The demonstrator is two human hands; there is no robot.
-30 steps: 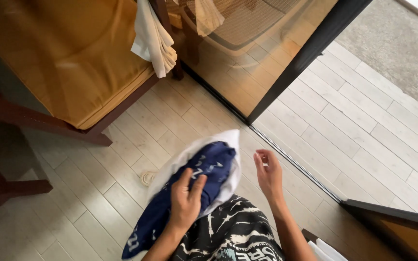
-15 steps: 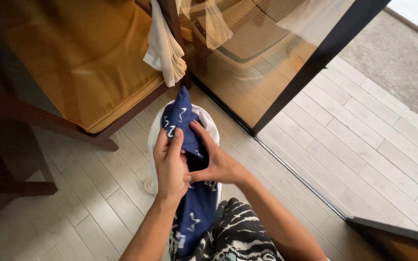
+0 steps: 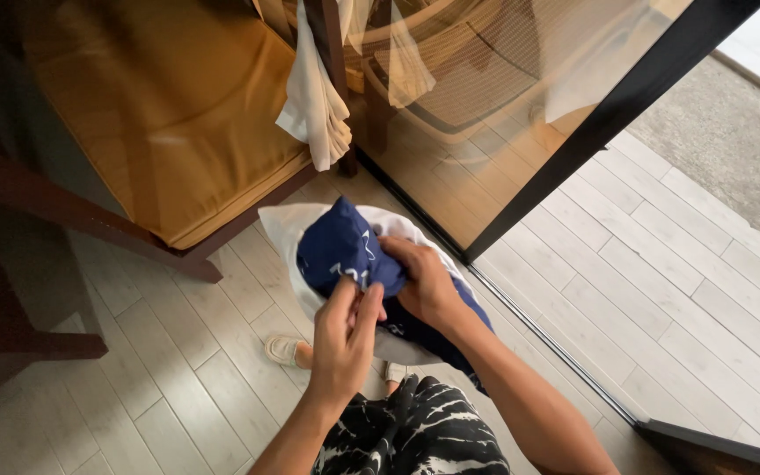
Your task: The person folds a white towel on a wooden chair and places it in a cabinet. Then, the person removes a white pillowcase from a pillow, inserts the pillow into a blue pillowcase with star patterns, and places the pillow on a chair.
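Note:
A dark blue cloth [image 3: 342, 246] with white marks is bunched up in front of me, lying over a white cloth [image 3: 285, 224] that hangs beneath it. My left hand [image 3: 345, 339] pinches the blue cloth's lower edge between fingers and thumb. My right hand [image 3: 428, 281] grips the same blue cloth from the right side. Part of the blue cloth trails down under my right forearm.
A wooden chair with a mustard cushion [image 3: 169, 132] stands at the upper left. A cream towel [image 3: 314, 101] hangs from a dark post. A glass sliding door with a black frame [image 3: 609, 119] runs diagonally at the right. Pale plank floor [image 3: 160, 387] lies below.
My right hand came in from the side and took hold of the blue cloth. Both hands lifted and bunched it up higher, over the white cloth.

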